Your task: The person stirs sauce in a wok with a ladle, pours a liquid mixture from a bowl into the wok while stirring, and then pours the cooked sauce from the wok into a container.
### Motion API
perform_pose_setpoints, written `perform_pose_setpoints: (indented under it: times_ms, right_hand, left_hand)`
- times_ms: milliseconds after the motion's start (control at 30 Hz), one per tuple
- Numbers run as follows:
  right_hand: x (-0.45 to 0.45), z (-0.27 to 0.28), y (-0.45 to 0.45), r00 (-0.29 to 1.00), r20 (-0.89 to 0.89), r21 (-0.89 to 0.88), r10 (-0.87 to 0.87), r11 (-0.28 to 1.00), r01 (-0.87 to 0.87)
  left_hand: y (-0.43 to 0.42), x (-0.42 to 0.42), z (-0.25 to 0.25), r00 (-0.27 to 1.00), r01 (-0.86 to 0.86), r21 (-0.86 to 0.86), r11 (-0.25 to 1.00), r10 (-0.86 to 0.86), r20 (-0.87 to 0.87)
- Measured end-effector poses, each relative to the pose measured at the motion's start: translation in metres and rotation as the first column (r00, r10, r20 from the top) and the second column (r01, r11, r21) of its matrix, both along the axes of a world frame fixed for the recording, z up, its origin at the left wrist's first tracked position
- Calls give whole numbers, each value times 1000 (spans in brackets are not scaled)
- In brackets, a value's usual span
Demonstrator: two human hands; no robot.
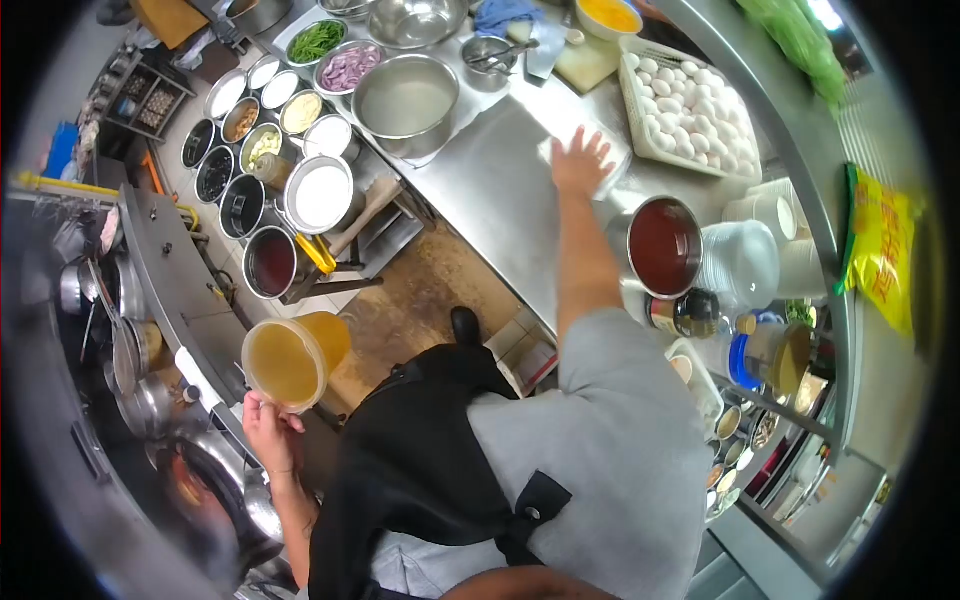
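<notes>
My left hand [268,432] grips the rim of a round clear plastic tub [332,338] and holds it up over the floor. Amber-yellow liquid [280,362] shows inside the tub. On the steel counter [505,165], my right hand [580,162] lies with fingers spread over a flat whitish cloth or sheet [617,172]; I cannot make out which. Close to that hand are a crate of white eggs [690,112] and a metal pot of dark red liquid [664,248].
Several metal containers of ingredients stand left of the counter, with a large steel pot [405,105] and a bowl of sliced purple onion [349,67]. Stacked plastic lids [740,262] and jars line the right side. A stove with a wok [205,505] is at lower left.
</notes>
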State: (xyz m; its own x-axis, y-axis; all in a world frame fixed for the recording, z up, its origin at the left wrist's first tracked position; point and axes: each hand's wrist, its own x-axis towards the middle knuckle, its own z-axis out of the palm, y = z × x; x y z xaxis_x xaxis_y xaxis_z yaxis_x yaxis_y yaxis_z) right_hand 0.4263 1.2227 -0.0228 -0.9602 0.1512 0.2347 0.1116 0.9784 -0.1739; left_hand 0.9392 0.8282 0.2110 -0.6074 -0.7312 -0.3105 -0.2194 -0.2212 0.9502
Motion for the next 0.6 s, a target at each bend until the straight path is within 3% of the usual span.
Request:
perform_pose_setpoints:
  times_ms: [67,133,200,267,333,467,533,600]
  right_hand:
    - [16,-11,-59,987,72,26,-147,989,146]
    - [65,-7,-112,979,101,24,177,983,-180]
    - [128,19,-145,896,182,-75,406,914,-399]
    - [187,16,-127,884,97,-151,457,885,-440]
    - [234,24,-83,898,118,-166,424,900,-403]
    - [344,19,20,992,120,39,43,998,-48]
    - [384,1,66,976,114,185,-187,969,164]
    - [397,-13,96,956,42,253,-289,929,270]
  left_hand:
    - [-2,1,-3,999,38,14,999,-38,2]
    - [-5,-2,-15,996,91,45,995,-91,-4]
    - [-12,-4,-32,979,205,41,978,-205,-14]
    - [-22,-3,-41,968,252,43,967,-253,-1]
    - [-44,4,-55,930,368,53,928,-368,-8]
    - [-53,20,-49,948,318,78,945,-318,-18]
    - [-62,34,-49,963,268,92,959,-267,-23]
    - [-71,52,-42,960,278,77,957,-279,2]
